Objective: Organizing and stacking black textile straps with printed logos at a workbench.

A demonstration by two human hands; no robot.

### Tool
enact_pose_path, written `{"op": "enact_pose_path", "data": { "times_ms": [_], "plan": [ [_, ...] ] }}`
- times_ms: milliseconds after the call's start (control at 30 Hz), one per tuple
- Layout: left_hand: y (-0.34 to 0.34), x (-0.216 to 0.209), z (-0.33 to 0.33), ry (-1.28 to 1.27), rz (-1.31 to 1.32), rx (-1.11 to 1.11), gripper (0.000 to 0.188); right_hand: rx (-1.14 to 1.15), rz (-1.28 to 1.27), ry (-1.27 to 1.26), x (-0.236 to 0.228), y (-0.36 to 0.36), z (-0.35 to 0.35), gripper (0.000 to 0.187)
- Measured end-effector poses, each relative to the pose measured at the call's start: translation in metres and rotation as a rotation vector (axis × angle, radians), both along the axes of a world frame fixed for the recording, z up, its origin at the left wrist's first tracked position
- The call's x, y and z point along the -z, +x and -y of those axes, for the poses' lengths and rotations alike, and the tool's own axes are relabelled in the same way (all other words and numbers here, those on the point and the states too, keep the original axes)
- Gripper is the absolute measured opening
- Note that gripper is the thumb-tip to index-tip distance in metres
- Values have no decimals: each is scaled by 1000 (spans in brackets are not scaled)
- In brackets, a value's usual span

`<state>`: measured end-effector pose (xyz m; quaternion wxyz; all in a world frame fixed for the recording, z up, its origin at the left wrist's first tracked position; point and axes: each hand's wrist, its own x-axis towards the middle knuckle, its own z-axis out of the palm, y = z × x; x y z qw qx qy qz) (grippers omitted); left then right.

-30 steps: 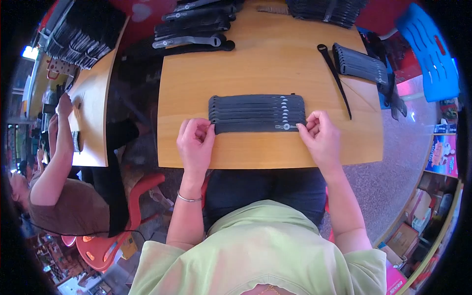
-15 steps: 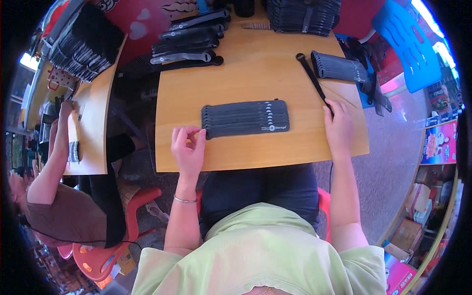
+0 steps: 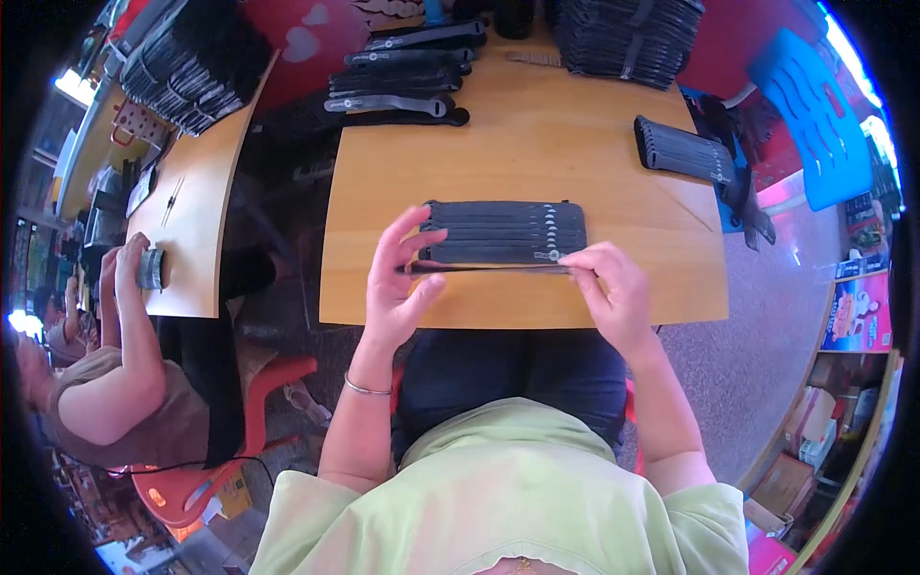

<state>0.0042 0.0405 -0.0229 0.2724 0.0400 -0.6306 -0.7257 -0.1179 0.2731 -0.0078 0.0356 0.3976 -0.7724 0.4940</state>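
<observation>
Several flat black straps lie overlapped in a neat fan near the table's front, with pale marks toward its right end. Along the fan's near edge a single black strap stretches sideways, seen nearly edge-on. My right hand pinches this strap's right end between thumb and fingers. At its left end is my left hand, thumb and fingers spread apart, the strap's tip showing between them. Whether the left fingers touch the strap is hard to see.
A smaller bundle of straps lies at the table's right, beside a thin stick. Loose straps lie at the far left, a tall strap stack at the back. On the left, another person works at a neighbouring table.
My right hand has brought the strap from the right side of the table to the fan's near edge, laying it sideways. My left fingers have spread from a pinch at the fan's corner.
</observation>
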Motion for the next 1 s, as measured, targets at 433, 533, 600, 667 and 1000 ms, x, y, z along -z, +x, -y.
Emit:
{"op": "enact_pose_path", "data": {
  "times_ms": [433, 533, 600, 667, 1000],
  "plan": [
    [7, 15, 13, -48, 204, -83, 8, 41, 549, -23, 17, -8, -4, 17],
    [6, 21, 15, -21, 276, -86, 11, 58, 640, -115, 20, -10, -4, 17],
    [4, 16, 13, -15, 283, -87, 12, 83, 648, -144, 24, -12, -8, 14],
    [1, 12, 11, -7, 291, -89, 12, 101, 641, -132, 27, -14, -10, 13],
    [2, 24, 17, 74, 334, -152, 13, 156, 509, -98, 38, -17, -10, 14]
  ]
}}
